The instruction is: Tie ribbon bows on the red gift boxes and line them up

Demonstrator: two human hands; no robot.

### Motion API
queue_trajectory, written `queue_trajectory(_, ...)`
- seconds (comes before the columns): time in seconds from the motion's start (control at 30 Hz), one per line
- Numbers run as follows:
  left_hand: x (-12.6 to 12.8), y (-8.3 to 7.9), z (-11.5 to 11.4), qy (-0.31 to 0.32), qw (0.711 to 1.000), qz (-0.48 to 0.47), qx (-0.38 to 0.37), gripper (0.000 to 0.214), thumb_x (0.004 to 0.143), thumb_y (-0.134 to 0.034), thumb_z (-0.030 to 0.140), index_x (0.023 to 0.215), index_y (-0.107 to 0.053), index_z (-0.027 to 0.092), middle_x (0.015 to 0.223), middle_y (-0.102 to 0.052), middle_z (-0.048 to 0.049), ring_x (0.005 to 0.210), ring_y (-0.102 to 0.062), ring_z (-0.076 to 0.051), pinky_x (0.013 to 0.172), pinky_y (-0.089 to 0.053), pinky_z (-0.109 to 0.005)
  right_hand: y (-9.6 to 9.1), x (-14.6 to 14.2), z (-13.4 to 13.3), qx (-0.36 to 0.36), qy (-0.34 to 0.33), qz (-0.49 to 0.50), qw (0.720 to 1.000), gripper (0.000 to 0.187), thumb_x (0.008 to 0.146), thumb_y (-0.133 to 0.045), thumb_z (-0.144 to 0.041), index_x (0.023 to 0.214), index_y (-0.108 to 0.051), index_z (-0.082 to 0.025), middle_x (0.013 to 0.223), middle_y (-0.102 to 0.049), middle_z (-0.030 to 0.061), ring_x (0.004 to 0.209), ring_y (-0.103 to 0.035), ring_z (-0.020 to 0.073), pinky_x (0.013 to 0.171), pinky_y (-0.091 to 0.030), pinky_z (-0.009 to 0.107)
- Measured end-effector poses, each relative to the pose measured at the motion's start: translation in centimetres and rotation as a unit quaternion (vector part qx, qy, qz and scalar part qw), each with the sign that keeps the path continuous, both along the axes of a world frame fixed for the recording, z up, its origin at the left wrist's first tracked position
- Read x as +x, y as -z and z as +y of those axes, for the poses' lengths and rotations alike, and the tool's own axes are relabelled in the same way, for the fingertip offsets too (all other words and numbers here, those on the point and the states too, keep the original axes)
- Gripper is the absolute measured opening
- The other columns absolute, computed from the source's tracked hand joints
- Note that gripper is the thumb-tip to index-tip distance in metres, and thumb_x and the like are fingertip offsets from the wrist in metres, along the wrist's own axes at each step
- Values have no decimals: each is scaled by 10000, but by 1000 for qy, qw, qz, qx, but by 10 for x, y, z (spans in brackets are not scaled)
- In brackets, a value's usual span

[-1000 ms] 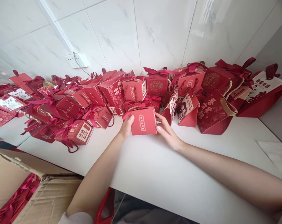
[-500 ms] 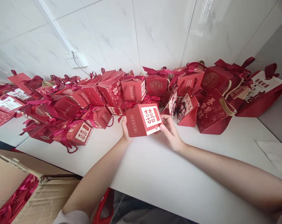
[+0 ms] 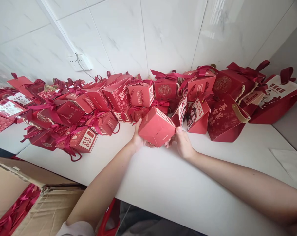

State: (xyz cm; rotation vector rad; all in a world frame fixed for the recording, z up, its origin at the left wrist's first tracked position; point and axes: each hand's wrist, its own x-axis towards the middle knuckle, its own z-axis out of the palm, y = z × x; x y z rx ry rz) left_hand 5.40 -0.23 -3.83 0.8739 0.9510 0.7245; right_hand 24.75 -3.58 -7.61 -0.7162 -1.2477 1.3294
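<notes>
A red paper gift box [image 3: 157, 127] is held between my two hands above the front part of the white table. Its plain folded face with a small slit is turned up toward me, and a narrow strip of its white printed panel shows along the upper right edge. My left hand [image 3: 138, 137] grips the left side, fingers reaching underneath. On the opposite side, my right hand [image 3: 182, 141] has its thumb at the box's right corner and its other fingers below. Just behind stand more red gift boxes with ribbons [image 3: 140, 93].
Rows of similar red boxes [image 3: 88, 136] with bows and cord handles line the white table [image 3: 148, 183] against a tiled wall. Larger red bags [image 3: 227, 118] stand at right, near white paper [image 3: 289, 162]. A cardboard carton [image 3: 57, 209] holding red ribboned items is at lower left.
Both hands have tipped and turned the gift box, so the white panel with red characters now faces mostly away and the plain slit face shows. The surrounding boxes have stayed put.
</notes>
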Motion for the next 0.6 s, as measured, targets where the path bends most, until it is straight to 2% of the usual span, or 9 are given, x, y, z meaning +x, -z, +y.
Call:
queue_trajectory(0.1, -2, -2, 1, 56, 997, 49, -22, 1049, 757, -92, 903, 1226, -626, 132, 801, -760, -156, 586, -705, -294, 499, -517, -347, -2, -1, 4, -59, 12, 19, 998, 697, 908, -344, -775, 586, -562, -196, 528, -638, 57, 422, -574, 157, 438, -450, 281)
queue_trajectory(0.2, -2, -1, 2, 71, 995, 60, -34, 1094, 732, -54, 922, 1271, -600, 142, 797, -759, -154, 574, -711, -288, 487, -514, -333, -1, -1, 7, -94, 13, 28, 995, 716, 904, -338, -779, 567, -569, -191, 534, -647, 68, 437, -590, 158, 426, -446, 267)
queue_trajectory(0.43, -7, 6, 8, 90, 994, 37, -43, 1075, 750, -35, 903, 1242, -612, 140, 855, -771, -172, 600, -725, -293, 502, -532, -342, -2, -1, 8, -124, -1, 31, 992, 713, 866, -389, -803, 568, -588, -186, 560, -670, 82, 474, -622, 166, 423, -444, 252)
queue_trajectory(0.6, -7, 4, 7, 88, 993, 58, -44, 1041, 771, -46, 882, 1235, -612, 142, 866, -768, -171, 605, -727, -301, 507, -535, -348, -4, 0, 7, -122, -4, 23, 992, 713, 881, -379, -790, 564, -592, -188, 564, -674, 82, 463, -615, 169, 431, -454, 267)
